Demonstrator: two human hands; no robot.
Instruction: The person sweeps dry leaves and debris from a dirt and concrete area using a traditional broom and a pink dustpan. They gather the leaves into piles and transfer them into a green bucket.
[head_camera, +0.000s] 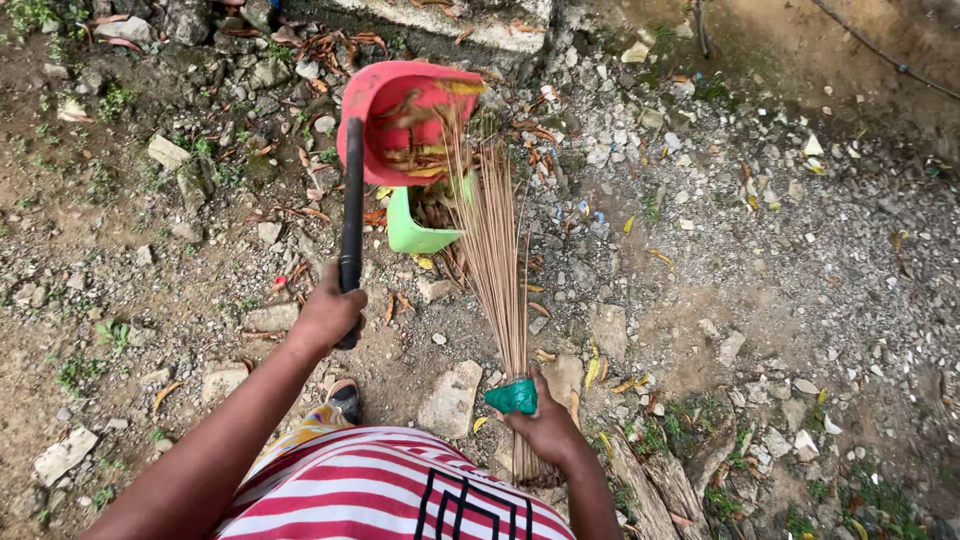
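Dustpan handle (351, 200) within left fingers (335, 300), seemingly wrapped.

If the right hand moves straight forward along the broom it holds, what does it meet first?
Probably the green container under the red dustpan: the right hand points its stick broom there. Depth is unclear.

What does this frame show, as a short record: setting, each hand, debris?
setting: stony dirt ground outdoors
left hand: grips the black handle of a red dustpan, raised and tilted
right hand: holds a stick broom by its green-wrapped end
dustpan contents: dry leaves
below dustpan: green container
ground debris: scattered leaves, stones
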